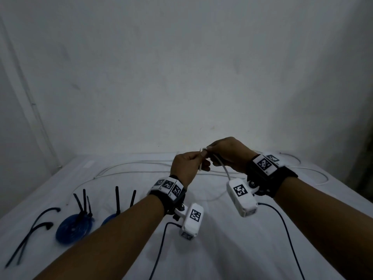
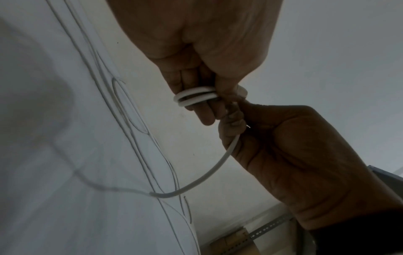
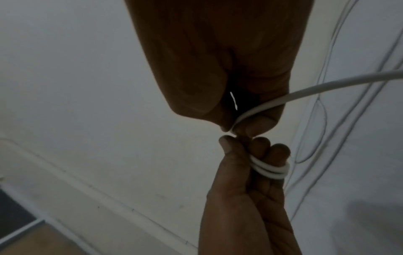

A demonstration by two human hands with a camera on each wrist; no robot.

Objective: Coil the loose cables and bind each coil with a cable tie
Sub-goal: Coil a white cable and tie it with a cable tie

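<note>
White cable (image 1: 224, 165) is the thing in hand, held up over the counter (image 1: 121, 259) between both hands. In the head view the left hand (image 1: 187, 166) has its fingers curled round a small starting coil, and the right hand (image 1: 228, 153) pinches the run of cable just beside that coil. From the right hand the cable drops and trails away over the counter behind the hands. I judge it light, limp and smooth, so the loops will spring open unless they are pinched where they cross; the best hold is on the coil's crossing point, with the other hand feeding slack close by. Left of the left forearm lie two blue coils (image 1: 73, 228), each already bound, with black tie tails standing up from them: three on the far-left one, two on the other. Further left of those coils lie two loose black cable ties (image 1: 30, 231).

From the left wrist, two white turns (image 2: 196, 97) sit round the left hand's fingers (image 2: 202, 112). The right hand's fingers (image 2: 232, 120) grip the cable right against those turns, and the free length curves down from them to the counter. How many thin strands lie there I cannot tell.

From the right wrist, the same two turns (image 3: 269, 170) wrap the left fingers, below the right hand, whose thumb and forefinger clamp the cable as it leaves toward the counter.
</note>
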